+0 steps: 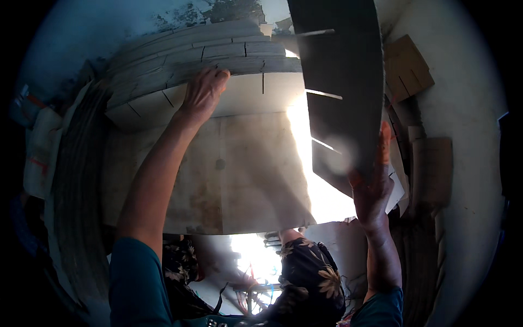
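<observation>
Right grip (373,192) is pinching the lower end of that dark slotted panel (346,68), which I've got held up at the right side of the desk (256,163). Left grip (205,94) is curled at the near edge of the stacked slotted sheets (224,51), and honestly I can't tell from here whether it's pinching one.

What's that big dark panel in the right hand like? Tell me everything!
The dark panel is long, flat and nearly black on the side facing us; it looks like cardboard. Three narrow, pale slits cut in from its left edge. It is held lengthwise, its far end running out of the picture's top. The right hand grips its near end.
</observation>
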`<state>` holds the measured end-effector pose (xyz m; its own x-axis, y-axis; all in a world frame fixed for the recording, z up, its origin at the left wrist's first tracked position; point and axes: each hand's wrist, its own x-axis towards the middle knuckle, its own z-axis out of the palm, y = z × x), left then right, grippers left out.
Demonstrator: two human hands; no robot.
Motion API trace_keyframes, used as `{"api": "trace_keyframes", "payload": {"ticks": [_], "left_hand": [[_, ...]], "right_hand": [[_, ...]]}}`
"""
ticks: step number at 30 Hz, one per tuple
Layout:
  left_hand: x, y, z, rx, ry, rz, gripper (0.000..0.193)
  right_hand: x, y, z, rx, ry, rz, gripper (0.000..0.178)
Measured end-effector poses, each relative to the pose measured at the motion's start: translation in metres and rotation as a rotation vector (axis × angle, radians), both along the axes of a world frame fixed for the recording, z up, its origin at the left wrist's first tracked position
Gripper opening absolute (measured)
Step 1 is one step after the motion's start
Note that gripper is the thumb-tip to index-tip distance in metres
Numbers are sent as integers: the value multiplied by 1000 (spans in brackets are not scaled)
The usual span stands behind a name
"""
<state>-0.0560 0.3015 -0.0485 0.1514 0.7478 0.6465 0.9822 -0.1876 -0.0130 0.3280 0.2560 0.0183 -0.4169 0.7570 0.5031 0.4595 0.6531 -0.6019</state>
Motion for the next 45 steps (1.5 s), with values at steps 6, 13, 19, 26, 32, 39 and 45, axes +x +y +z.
{"api": "trace_keyframes", "payload": {"ticks": [6, 13, 19, 26, 32, 39, 45], "left_hand": [[11, -18, -1, 13, -53, -121, 14], [6, -4, 7, -58, -2, -127, 10], [25, -13, 7, -51, -94, -180, 18], [34, -16, 18, 71, 6, -258, 12], [33, -18, 1, -89, 34, -197, 18], [43, -20, -2, -77, 73, -230, 18], [47, -17, -15, -108, 127, -211, 20]], "right_hand": [[-55, 12, -10, 133, 75, 96, 93], [-63, 12, -16, 67, 122, 14, 88], [-66, 17, -17, 107, 102, 0, 85], [-74, 26, -21, 255, 48, -38, 80], [-77, 26, -23, 198, 67, -36, 77], [-75, 29, -27, 195, 57, -43, 79], [-71, 28, -33, 194, 43, -76, 81]]}}
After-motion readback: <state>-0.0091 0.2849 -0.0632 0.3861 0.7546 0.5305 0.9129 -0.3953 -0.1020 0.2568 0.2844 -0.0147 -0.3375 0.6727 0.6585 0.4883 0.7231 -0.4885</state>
